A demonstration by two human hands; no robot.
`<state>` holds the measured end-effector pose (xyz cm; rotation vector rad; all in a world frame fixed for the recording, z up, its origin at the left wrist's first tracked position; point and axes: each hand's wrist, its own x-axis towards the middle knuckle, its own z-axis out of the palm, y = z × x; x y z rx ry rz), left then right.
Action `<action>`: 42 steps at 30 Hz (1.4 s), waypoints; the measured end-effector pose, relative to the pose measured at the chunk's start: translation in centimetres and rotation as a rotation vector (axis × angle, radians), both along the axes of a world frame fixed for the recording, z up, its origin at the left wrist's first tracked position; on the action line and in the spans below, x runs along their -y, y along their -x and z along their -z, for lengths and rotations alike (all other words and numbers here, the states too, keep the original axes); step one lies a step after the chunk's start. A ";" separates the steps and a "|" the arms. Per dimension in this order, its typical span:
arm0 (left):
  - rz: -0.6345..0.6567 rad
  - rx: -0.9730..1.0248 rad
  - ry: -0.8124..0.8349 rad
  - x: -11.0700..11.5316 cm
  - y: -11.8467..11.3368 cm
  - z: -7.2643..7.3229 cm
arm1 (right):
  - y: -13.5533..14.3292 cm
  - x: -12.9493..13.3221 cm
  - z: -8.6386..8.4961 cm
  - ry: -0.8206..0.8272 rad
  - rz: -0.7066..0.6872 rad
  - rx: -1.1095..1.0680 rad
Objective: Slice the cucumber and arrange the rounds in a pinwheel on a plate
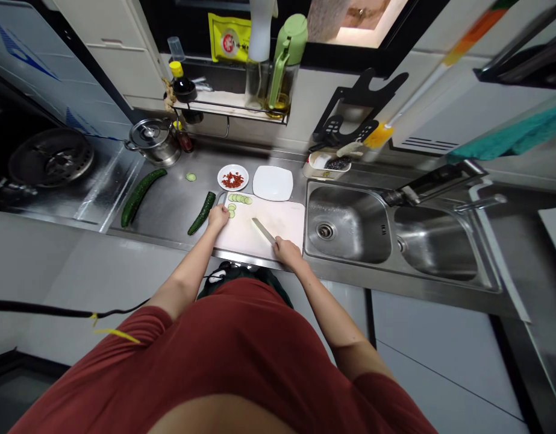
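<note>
My right hand [287, 252] grips a kitchen knife [263, 230], its blade pointing up and left over the white cutting board [278, 217]. On the board's left side, the fingers of my left hand [218, 217] are drawn together right beside a few loose cucumber slices [232, 207]; whether a slice is between them is hidden. Just above lies a row of overlapping cucumber slices [240, 198]. A cut cucumber [202, 213] rests on the steel counter left of my left hand. Farther left is a long whole cucumber [141, 196], and a cucumber end piece [190, 177] lies near it.
Behind the board stand a plate of chopped red pieces [233, 178] and a white square plate [273, 183]. A double sink [350, 223] is on the right. A lidded steel pot [155, 143] and a stove [52, 160] are left; a bottle shelf [228, 103] hangs above.
</note>
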<state>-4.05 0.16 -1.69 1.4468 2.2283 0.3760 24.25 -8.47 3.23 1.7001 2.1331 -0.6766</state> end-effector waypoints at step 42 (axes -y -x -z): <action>0.355 -0.133 -0.044 -5.2 -5.4 -1.1 | -1.5 2.4 0.8 -0.054 0.204 -0.110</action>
